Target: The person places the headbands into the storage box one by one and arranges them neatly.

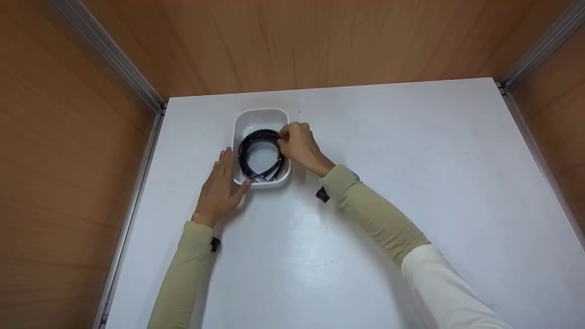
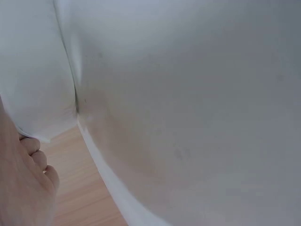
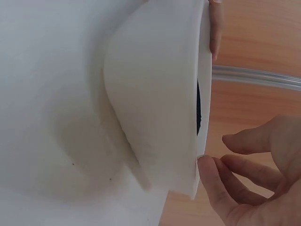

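A white rectangular tub (image 1: 263, 185) stands toward the back left of the table, with several black toothed hair hoops (image 1: 244, 162) lying in an overlapping ring inside. My left hand (image 1: 218, 192) lies along the tub's left side, fingers straight and thumb at the front left corner. In the left wrist view, part of that hand (image 2: 23, 183) shows beside the tub wall (image 2: 37, 70). At the right rim is my right hand (image 1: 299, 146), its fingers bent over the edge by the hoops. The right wrist view shows this hand (image 3: 254, 174) with thumb and fingers apart, nothing visible between them.
The white table (image 1: 411, 183) is bounded by wood-grain panels (image 1: 320, 41) at the back and both sides. Metal rails (image 1: 119, 50) run up the corners. A dark wrist device (image 1: 322, 195) shows at the right cuff.
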`<state>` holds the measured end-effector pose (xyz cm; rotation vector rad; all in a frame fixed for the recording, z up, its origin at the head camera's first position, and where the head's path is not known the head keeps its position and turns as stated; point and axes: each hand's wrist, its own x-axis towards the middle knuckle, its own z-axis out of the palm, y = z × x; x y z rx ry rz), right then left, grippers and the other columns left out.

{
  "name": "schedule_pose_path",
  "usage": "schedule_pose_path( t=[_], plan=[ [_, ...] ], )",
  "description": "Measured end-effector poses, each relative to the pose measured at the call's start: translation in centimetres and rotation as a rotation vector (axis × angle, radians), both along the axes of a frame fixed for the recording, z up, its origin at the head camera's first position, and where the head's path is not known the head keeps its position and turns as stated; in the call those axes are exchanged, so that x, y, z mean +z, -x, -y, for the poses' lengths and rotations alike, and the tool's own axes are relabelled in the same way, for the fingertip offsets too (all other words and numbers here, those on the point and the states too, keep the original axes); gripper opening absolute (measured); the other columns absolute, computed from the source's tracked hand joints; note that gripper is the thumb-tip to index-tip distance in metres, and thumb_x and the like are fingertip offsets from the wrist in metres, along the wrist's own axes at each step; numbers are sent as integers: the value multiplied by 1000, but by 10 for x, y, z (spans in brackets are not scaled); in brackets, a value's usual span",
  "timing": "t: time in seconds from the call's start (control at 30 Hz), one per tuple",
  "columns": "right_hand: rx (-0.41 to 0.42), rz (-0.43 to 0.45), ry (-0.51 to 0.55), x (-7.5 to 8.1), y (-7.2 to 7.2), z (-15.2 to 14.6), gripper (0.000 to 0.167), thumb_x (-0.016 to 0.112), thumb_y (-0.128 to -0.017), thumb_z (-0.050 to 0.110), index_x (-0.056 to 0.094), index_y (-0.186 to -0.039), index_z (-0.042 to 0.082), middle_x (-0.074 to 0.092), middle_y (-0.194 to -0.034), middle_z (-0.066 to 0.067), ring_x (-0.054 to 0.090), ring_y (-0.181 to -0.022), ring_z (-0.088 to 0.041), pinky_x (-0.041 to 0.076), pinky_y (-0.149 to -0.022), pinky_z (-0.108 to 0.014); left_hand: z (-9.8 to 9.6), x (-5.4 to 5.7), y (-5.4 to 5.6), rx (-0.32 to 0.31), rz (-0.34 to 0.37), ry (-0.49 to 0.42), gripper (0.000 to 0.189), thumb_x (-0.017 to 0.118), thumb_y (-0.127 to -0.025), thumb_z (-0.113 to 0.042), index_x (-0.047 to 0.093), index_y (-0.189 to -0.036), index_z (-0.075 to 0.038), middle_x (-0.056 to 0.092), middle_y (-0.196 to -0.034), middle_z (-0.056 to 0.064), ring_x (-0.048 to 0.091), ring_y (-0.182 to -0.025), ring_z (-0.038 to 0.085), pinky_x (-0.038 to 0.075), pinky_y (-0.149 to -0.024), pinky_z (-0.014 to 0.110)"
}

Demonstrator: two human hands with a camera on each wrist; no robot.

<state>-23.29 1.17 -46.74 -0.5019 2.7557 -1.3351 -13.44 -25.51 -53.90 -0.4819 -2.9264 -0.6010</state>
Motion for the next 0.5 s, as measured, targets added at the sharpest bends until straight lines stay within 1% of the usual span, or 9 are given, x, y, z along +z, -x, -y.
schedule_pose_path(
  t=[0.13,0.3,0.4,0.5],
  plan=[
    [1,-8,-8,1,0,-11,22,71,-96,5,80,-112,-7,79,-103,-19,71,-92,-24,61,-80,-35,1,1,0,-2,1,4,92,53,-108,-55,15,-170,0,12,-180,16,10,-167,34,14,-137,49],
    [19,-16,-5,1,0,-34,25,72,-98,9,79,-117,-6,79,-109,-19,71,-96,-26,62,-86,-39,3,4,-3,9,26,17,95,53,-107,-59,14,-171,-1,13,-180,15,10,-167,33,13,-137,48],
    [52,-18,11,0,2,-51,27,72,-101,12,78,-122,-3,77,-115,-18,71,-103,-27,62,-93,-41,5,8,-4,17,31,23,96,55,-105,-61,18,-170,-1,16,-179,15,16,-166,36,22,-135,51],
    [97,-39,23,0,3,-70,29,71,-103,15,76,-126,-1,75,-123,-18,70,-113,-32,60,-101,-46,7,14,-3,28,36,35,96,57,-103,-63,23,-170,-2,20,-178,16,25,-163,38,31,-131,54]
  ],
)
